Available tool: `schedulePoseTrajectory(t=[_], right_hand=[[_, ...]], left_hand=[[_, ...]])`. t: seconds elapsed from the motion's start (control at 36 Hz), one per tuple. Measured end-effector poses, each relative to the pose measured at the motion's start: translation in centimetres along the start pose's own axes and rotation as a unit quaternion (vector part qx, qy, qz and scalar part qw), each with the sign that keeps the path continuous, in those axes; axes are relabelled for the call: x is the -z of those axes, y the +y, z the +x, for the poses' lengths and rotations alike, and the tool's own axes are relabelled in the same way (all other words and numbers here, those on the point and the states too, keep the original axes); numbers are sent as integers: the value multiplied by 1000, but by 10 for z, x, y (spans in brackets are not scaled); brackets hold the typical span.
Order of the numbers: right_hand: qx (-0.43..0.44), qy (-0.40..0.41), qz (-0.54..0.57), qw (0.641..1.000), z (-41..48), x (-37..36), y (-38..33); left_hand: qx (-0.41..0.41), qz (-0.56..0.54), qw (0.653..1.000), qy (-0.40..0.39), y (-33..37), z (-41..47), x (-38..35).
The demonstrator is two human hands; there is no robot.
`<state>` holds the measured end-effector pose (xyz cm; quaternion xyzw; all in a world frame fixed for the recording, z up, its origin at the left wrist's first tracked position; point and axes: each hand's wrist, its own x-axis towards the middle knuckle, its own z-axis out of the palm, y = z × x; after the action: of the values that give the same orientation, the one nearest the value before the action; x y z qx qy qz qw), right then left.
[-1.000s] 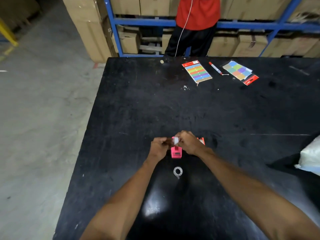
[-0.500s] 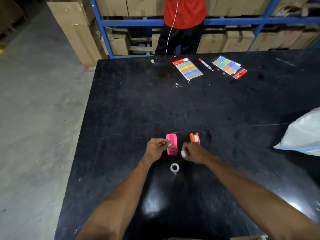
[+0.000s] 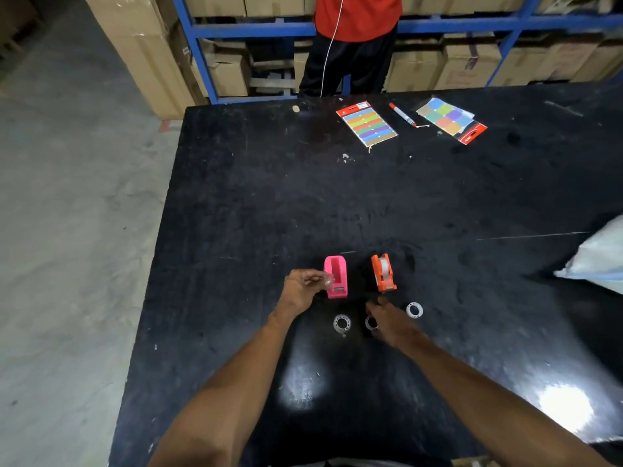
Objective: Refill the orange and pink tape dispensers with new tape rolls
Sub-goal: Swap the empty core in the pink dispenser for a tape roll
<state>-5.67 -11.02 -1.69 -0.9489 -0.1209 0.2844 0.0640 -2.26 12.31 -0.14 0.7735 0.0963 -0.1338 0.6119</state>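
Note:
The pink dispenser point(image 3: 335, 276) stands on the black table point(image 3: 337, 197) with its roll slot empty. The orange dispenser point(image 3: 383, 272) stands just to its right with a clear roll inside. My left hand point(image 3: 301, 288) is beside the pink dispenser's left wall and pinches a small clear piece point(image 3: 328, 280). In front of the orange dispenser, my right hand point(image 3: 387, 320) has its fingers curled down onto a white tape ring point(image 3: 370, 323) that lies on the table. Two more white rings lie flat, one on the left point(image 3: 342, 323) and one on the right point(image 3: 414, 310).
At the far edge lie a colour sticker card point(image 3: 367, 126), a red-capped marker point(image 3: 402, 114) and a second sticker pack point(image 3: 450, 117). A white bag point(image 3: 596, 261) pokes in at the right. A person in a red top point(image 3: 357, 15) stands beyond the table, before blue shelving with cartons.
My hands have parted from the pink dispenser. The right hand has dropped to the rings in front of the orange dispenser. The left hand stays beside the pink one, still pinching a clear piece.

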Motion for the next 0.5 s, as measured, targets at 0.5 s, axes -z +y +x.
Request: schedulePoseTrajectory(t=[0.5], right_hand=[[49, 67, 28, 996, 13, -6, -48]], left_hand=[[-13, -6, 1000, -1, 0, -4, 9]])
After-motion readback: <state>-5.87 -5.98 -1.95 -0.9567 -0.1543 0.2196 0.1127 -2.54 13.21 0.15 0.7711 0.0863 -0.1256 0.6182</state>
